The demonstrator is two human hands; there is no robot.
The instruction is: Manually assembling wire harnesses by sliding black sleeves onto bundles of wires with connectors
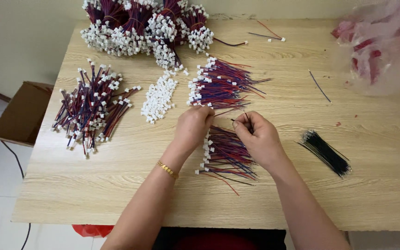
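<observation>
My left hand (193,126) is closed on a small white connector with red and blue wires, just below a fanned pile of wired connectors (220,85). My right hand (257,136) pinches a thin black wire (246,116) whose tip points toward the left hand. Under both hands lies another pile of wired connectors (225,155). A heap of loose white connector housings (159,96) sits to the left of my left hand. A bundle of black wires (326,152) lies to the right of my right hand.
The wooden table (116,194) also carries a loose pile of wired connectors (91,109) at left and tied bundles (139,25) at the back. A pink plastic bag (385,44) is at the back right. A cardboard box (21,113) stands on the floor at left.
</observation>
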